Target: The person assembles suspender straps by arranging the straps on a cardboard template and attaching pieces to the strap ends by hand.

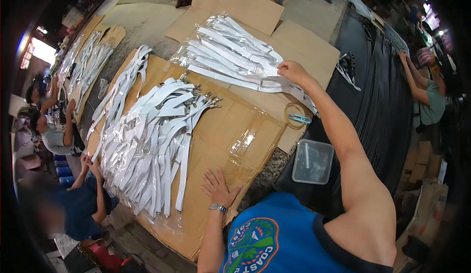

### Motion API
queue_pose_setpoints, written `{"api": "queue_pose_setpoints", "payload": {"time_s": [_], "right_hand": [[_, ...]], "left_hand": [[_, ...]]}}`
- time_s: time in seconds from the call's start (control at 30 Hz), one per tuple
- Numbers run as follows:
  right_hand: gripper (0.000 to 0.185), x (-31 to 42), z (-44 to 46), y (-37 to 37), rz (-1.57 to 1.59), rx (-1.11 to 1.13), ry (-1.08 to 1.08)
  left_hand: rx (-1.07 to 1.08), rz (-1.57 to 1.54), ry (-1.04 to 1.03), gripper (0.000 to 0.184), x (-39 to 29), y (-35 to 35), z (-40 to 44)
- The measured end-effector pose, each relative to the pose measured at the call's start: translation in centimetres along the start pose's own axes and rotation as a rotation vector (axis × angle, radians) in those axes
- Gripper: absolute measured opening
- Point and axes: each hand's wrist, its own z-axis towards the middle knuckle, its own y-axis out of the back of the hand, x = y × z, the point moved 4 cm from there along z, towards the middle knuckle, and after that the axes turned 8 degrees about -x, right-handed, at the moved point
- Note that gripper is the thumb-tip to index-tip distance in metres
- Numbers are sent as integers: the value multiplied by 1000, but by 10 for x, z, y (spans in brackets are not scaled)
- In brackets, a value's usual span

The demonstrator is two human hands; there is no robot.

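While your left hand [219,189] lies on the brown cardboard [221,145], its fingers spread apart, your right hand [293,73] has its fingers pinched on the white strap bundle [235,52] at its right end. That bundle lies beyond the larger strap heap [142,140], near the tape roll [285,112].

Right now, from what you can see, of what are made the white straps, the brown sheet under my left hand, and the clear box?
White straps: probably woven fabric, smooth; they drape in soft folds, though clear wrapping hides the weave.
Brown sheet: cardboard, dull, with glossy clear tape on it.
Clear box: likely plastic; see-through, with rounded corners.
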Motion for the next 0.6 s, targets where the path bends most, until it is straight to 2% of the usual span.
{"api": "queue_pose_setpoints", "payload": {"time_s": [0.13,0.23,0.33,0.43,0.53,0.6], "right_hand": [[25,0,9,2,-78,19,-21],[23,19,18,12,-108,-66,69],[20,47,14,38,-30,-245,36],[19,-1,20,29,-250,-194,22],[17,-20,-4,17,-354,-54,-36],[18,-17,-13,17,-429,-173,-48]], "left_hand": [[43,-29,8,121,-4,6,-1],[28,-27,4,121,-1,4,0],[6,-26,1,121,-2,5,-1],[4,-30,0,120,-4,7,-1],[9,-41,-2,120,-5,8,-1],[16,-55,-13,121,-2,5,-1]]}}
